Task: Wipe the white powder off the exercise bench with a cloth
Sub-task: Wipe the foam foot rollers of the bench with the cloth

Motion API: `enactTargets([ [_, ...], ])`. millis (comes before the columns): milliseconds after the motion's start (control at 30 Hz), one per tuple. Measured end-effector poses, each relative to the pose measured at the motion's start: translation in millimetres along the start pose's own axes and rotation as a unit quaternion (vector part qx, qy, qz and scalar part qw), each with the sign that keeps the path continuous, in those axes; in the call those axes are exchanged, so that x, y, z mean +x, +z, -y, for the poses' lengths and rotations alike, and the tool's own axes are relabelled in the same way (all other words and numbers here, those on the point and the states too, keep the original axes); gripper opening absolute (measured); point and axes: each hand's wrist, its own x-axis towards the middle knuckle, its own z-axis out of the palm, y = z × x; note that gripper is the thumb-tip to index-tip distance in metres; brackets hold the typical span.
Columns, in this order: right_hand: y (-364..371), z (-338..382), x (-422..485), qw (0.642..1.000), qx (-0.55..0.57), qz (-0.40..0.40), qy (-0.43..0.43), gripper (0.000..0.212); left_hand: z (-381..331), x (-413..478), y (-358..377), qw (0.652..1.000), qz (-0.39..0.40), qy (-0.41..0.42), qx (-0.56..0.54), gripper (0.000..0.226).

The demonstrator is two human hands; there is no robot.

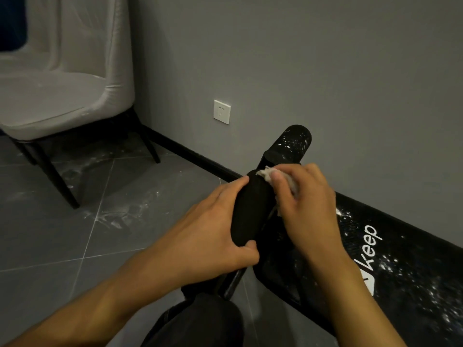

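The black exercise bench (406, 266) runs from centre to lower right, its pad speckled with white powder around a white "Keep" logo. My left hand (213, 229) grips a black foam roller (250, 209) at the bench's end, thumb underneath. My right hand (308, 199) holds a crumpled white cloth (269, 172) and presses it onto the top of that roller. A second roller (293, 141) behind it carries white powder spots. Most of the cloth is hidden under my fingers.
A grey wall with a white socket (222, 111) stands close behind the bench. An upholstered grey chair (62, 96) on black legs stands at the left. The tiled floor (120, 214) shows smears of white powder. My dark-clothed knee (200, 324) is at the bottom.
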Motion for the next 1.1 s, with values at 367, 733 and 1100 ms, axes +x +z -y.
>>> enactTargets([
  [367,12.6,6.9,-0.8,0.998,-0.042,-0.032,-0.03,0.021,6.5,1.1,3.9,0.999,-0.017,0.007,-0.03,0.096],
  [733,12.3,-14.7,-12.8,0.996,0.033,-0.086,-0.014,0.016,11.9,5.6,0.8,0.997,-0.002,0.029,-0.076,0.086],
  [1100,18.0,-20.6,-33.4,0.99,0.041,-0.124,-0.053,0.019,-10.0,66.6,-25.9,0.998,0.02,-0.009,-0.051,0.059],
])
